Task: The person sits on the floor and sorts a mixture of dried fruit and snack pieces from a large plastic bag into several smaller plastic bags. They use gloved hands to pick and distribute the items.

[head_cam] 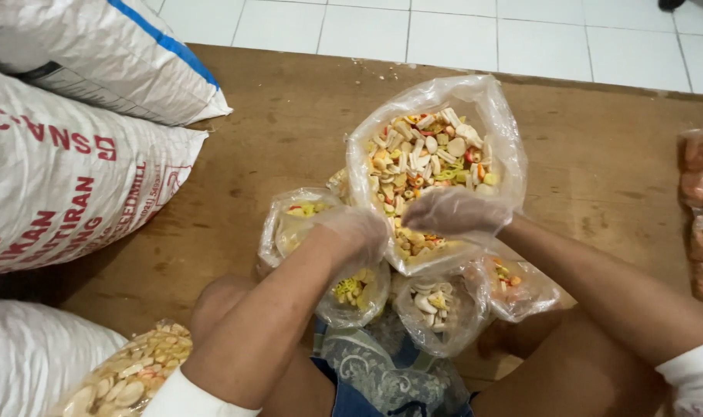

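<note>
A large clear plastic bag (475,100) full of mixed dry crackers, white, yellow and red, stands open on the wooden floor in front of me. Both hands wear thin clear plastic gloves. My left hand (357,229) rests at the bag's near left side, curled against the plastic. My right hand (453,211) lies flat over the bag's near rim, fingers pointing left. Whether either hand grips the plastic is unclear. Smaller clear bags of crackers (436,305) sit between my knees below the big bag.
White woven sacks (66,177) are piled at the left. Another bag of pale crackers (123,374) lies at the lower left. Reddish packed bags (702,216) sit at the right edge. White floor tiles (444,31) lie beyond the wooden surface (598,147).
</note>
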